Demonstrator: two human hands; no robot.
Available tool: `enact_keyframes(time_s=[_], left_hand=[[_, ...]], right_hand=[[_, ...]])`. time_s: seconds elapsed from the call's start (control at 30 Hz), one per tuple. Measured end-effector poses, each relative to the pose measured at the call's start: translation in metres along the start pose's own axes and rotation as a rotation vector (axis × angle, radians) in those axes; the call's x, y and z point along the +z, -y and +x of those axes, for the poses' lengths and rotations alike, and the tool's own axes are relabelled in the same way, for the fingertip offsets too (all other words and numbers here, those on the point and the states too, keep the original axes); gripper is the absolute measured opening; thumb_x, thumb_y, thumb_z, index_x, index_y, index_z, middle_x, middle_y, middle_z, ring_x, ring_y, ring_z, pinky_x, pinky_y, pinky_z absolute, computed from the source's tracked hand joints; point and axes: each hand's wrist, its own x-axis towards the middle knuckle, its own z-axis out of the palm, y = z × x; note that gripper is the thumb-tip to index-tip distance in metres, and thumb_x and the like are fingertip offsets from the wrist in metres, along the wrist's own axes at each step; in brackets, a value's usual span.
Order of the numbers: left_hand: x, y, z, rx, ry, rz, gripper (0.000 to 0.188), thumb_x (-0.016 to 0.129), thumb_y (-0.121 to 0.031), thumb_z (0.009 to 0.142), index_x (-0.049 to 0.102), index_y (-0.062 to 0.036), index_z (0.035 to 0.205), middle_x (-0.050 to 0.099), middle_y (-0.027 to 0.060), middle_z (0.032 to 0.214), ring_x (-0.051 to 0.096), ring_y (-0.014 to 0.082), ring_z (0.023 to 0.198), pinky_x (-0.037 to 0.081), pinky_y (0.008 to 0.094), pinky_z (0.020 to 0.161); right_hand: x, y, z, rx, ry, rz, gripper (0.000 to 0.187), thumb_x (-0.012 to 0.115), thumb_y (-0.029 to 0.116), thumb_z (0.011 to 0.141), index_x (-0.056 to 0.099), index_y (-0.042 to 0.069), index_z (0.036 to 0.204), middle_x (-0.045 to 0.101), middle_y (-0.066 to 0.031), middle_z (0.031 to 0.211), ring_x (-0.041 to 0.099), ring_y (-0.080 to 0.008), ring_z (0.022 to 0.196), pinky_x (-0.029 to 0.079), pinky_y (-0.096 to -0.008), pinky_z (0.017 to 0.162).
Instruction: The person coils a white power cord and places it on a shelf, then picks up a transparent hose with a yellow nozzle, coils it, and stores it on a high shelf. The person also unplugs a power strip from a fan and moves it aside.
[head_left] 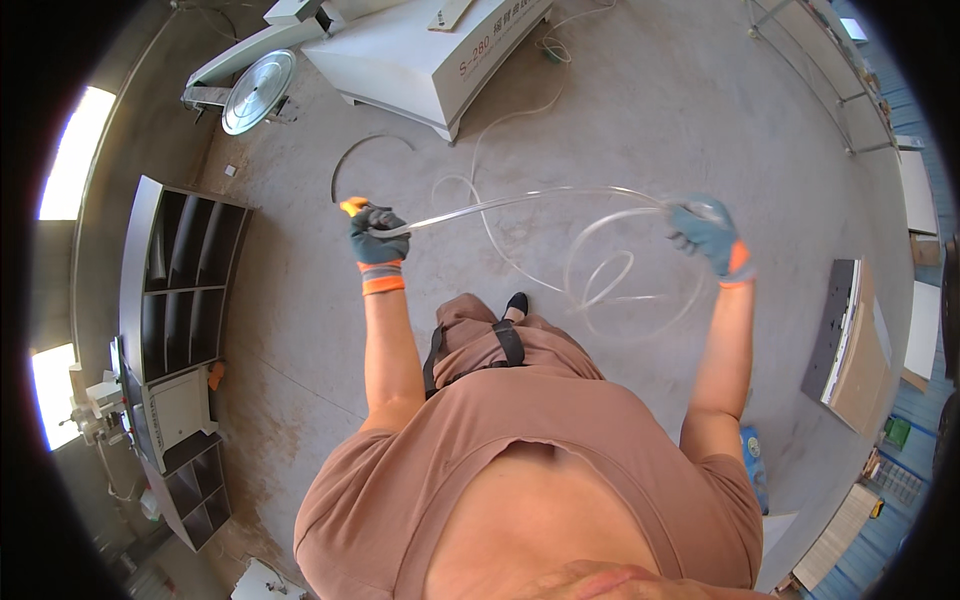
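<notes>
A clear plastic hose point(540, 197) stretches between my two gloved hands above a concrete floor. My left hand point(375, 238), in a grey glove with an orange cuff, grips one stretch of the hose together with a small orange-tipped fitting. My right hand point(708, 235), in a matching glove, holds the hose where several loops point(610, 275) hang down from it. More of the hose trails across the floor toward the white machine point(430, 50). Both arms are raised and spread apart.
A white machine stands at the top with a round metal disc point(258, 92) beside it. A grey shelving unit point(175, 270) lies at the left. Boards and panels point(850, 335) are stacked at the right. A thin curved strip point(345, 160) lies on the floor.
</notes>
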Motion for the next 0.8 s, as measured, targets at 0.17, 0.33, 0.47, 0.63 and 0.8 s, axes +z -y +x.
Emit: enact_keyframes(time_s=[0.17, 0.33, 0.47, 0.63, 0.8], left_hand=[[0.114, 0.032, -0.001, 0.079, 0.166, 0.303, 0.004, 0.058, -0.013, 0.091, 0.059, -0.011, 0.094, 0.06, 0.0027, 0.077, 0.066, 0.0309, 0.104, 0.05, 0.0455, 0.098], [0.088, 0.058, 0.069, -0.235, 0.286, 0.684, 0.043, 0.063, -0.017, 0.082, 0.057, -0.0016, 0.122, 0.061, 0.0119, 0.103, 0.059, 0.0287, 0.104, 0.04, 0.0395, 0.106], [0.175, 0.14, 0.107, -0.238, 0.576, 0.447, 0.045, 0.062, -0.019, 0.08, 0.055, -0.002, 0.121, 0.058, 0.0208, 0.13, 0.05, 0.0372, 0.129, 0.029, 0.0486, 0.116], [0.228, 0.176, 0.156, -0.25, 0.488, 0.377, 0.068, 0.061, -0.024, 0.083, 0.033, -0.0091, 0.143, 0.047, 0.0155, 0.145, 0.049, 0.0416, 0.131, 0.031, 0.0614, 0.114], [0.228, 0.189, 0.198, -0.385, 0.141, 0.431, 0.037, 0.053, -0.006, 0.088, 0.051, -0.0049, 0.125, 0.068, 0.015, 0.111, 0.07, 0.0243, 0.087, 0.058, 0.0328, 0.068]], right_hand=[[0.06, -0.004, 0.098, -0.156, 0.176, 0.085, 0.039, 0.059, 0.044, 0.099, 0.071, 0.008, 0.106, 0.064, 0.0007, 0.083, 0.06, -0.0081, 0.073, 0.049, -0.0234, 0.062], [0.121, 0.085, 0.162, -0.397, 0.604, 0.229, 0.034, 0.061, 0.037, 0.099, 0.07, 0.004, 0.104, 0.06, 0.0017, 0.077, 0.059, -0.0072, 0.07, 0.048, -0.0238, 0.06], [0.131, 0.141, 0.224, -0.547, 0.336, 0.325, 0.031, 0.067, 0.029, 0.095, 0.068, -0.002, 0.09, 0.062, -0.0014, 0.074, 0.058, -0.0077, 0.065, 0.049, -0.0249, 0.059], [0.118, 0.154, 0.311, -0.627, -0.032, 0.174, 0.036, 0.073, 0.036, 0.086, 0.07, 0.0, 0.088, 0.069, -0.0112, 0.079, 0.064, -0.0158, 0.072, 0.053, -0.0323, 0.068], [0.067, 0.132, 0.359, -0.638, 0.032, 0.155, 0.029, 0.071, 0.029, 0.089, 0.072, 0.0, 0.093, 0.07, -0.0091, 0.081, 0.064, -0.0144, 0.074, 0.053, -0.0312, 0.068]])
